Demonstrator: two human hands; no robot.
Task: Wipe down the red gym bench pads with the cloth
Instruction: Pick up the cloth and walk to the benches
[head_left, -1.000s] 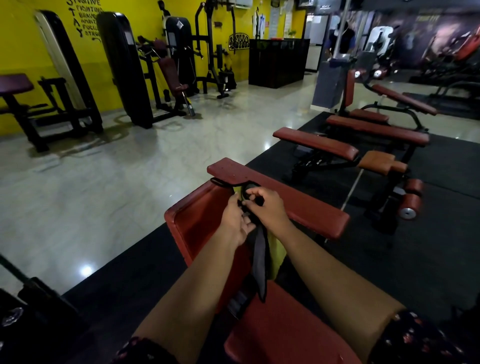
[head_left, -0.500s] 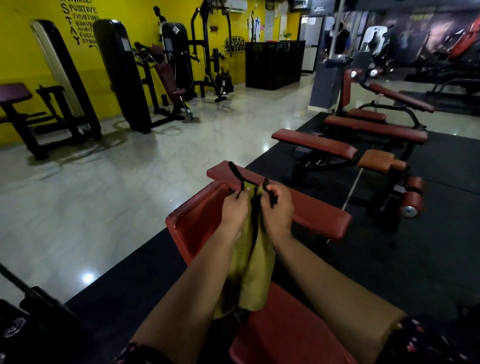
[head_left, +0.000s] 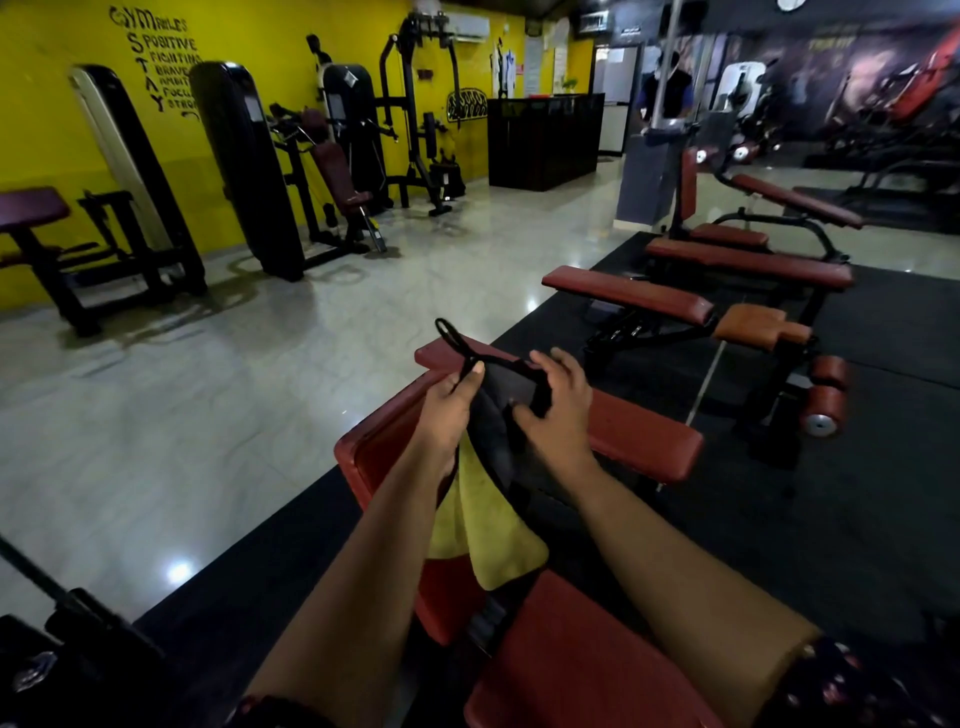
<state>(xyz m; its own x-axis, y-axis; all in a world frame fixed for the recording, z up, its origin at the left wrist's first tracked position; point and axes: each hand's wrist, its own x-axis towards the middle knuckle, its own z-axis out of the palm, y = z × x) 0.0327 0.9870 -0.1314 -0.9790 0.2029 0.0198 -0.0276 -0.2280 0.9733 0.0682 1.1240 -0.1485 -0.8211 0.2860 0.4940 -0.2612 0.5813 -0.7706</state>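
The tiled floor (head_left: 208, 389) runs back to a yellow wall lined with weight machines (head_left: 244, 171). A black mat (head_left: 831, 493) on the right carries several red benches (head_left: 623, 296).

The nearest bench sits right under the person. Its long red pad (head_left: 639, 431) lies across the view, an angled pad (head_left: 379, 447) is on the left, and the seat pad (head_left: 582, 654) is at the bottom edge.

The yellow cloth (head_left: 483, 540) hangs in a loose fold from under the left hand, above the gap between the pads and touching none that I can see.

Both hands are busy with a black fabric item (head_left: 498, 410) that has a looped strap. What it is I cannot tell. The left hand (head_left: 447, 410) pinches the strap between thumb and forefinger. The cloth seems trapped by its lower fingers, but that hold is hidden. The right hand (head_left: 561, 405) grips the item's other edge, thumb on its face and fingers over the top.

Wiping looks not yet begun; this reads as a preparation step. Next, the black item needs to be settled or set aside. Then the cloth should be gathered into one palm and pressed flat on a pad.
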